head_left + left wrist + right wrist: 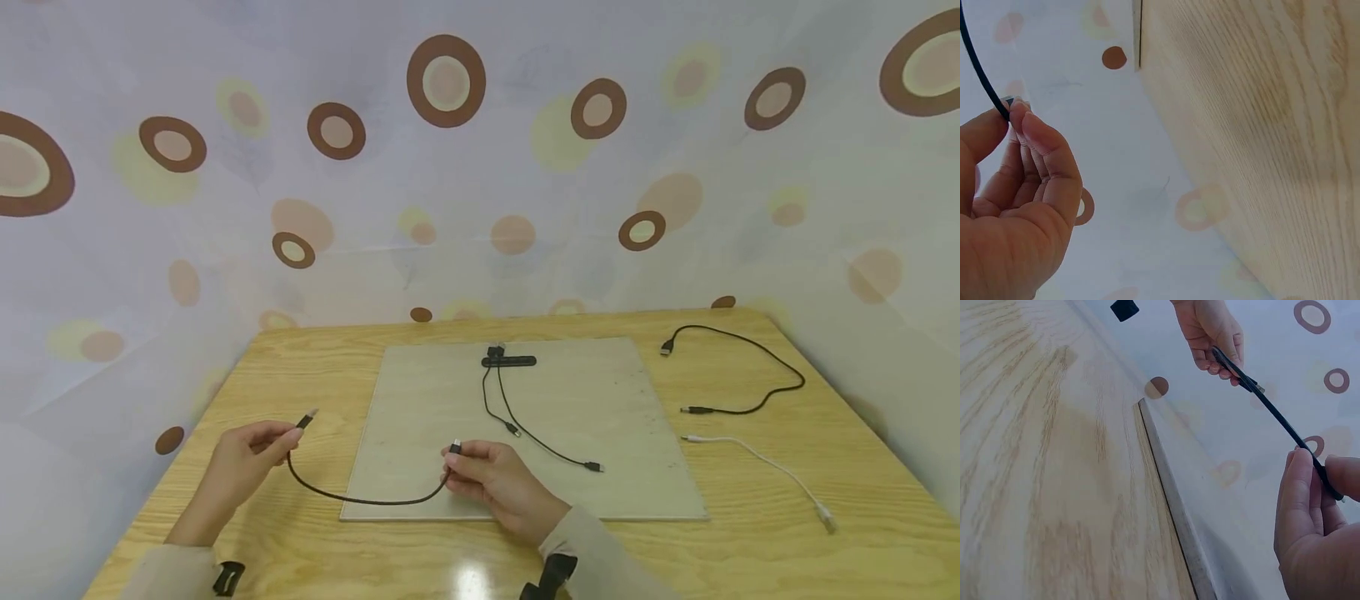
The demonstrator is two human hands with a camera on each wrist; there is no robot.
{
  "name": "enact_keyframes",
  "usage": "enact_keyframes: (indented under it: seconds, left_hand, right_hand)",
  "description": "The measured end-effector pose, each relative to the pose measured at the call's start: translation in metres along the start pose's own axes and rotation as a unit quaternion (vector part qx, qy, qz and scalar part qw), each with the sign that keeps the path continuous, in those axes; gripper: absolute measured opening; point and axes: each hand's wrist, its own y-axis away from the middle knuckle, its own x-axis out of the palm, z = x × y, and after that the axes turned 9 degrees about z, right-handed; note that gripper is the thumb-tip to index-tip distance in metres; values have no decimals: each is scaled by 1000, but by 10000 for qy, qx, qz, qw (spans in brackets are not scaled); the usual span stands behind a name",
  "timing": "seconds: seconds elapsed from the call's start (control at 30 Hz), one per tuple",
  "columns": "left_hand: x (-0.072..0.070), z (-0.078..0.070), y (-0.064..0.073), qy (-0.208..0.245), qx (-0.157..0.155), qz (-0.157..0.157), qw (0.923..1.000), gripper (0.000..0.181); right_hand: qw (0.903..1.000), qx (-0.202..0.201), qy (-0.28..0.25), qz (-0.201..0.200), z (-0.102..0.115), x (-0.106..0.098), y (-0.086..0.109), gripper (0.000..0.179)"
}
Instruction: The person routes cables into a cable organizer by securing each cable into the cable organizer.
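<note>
A short black USB cable (360,502) sags in a curve between both hands. My left hand (243,457) pinches one end of it between thumb and fingers, its metal-tipped plug (306,419) pointing up and away. The other end is pinched by my right hand (501,487), with the silver tip of that plug (456,447) showing above the thumb. In the left wrist view the fingers mostly hide the plug, and the cable (977,65) runs upward from them. The right wrist view shows the cable (1282,422) stretching between the two hands.
A pale board (420,417) lies on the wooden table (300,375). On it, a black bar-shaped holder (517,362) has two thin black cables (536,437) trailing from it. To the right lie a longer black cable (795,379) and a white cable (780,467). Patterned cloth (465,183) hangs behind.
</note>
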Motion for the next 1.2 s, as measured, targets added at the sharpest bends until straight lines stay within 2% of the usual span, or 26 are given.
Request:
enact_keyframes:
  seconds: [0.2,0.53,0.67,0.83,1.03,1.2]
  left_hand:
    - [6,-7,-8,316,-105,379,9987,44]
    - [16,-15,-24,690,87,966,9929,47]
    - [21,-17,-30,1064,133,1254,9863,47]
    - [27,-20,-37,1692,128,1558,9731,47]
    - [38,-23,-45,2029,281,1634,9650,50]
    - [45,-27,-55,2213,175,1754,9592,49]
  right_hand:
    - [9999,10,159,-18,6,-11,7,30]
    - [9988,109,389,-270,10,-31,17,32]
    - [9980,126,475,-393,10,-36,20,25]
    - [9976,181,462,-479,9,-38,26,23]
    - [9979,191,402,-463,9,-40,29,21]
    - [9978,187,386,-505,9,-44,31,25]
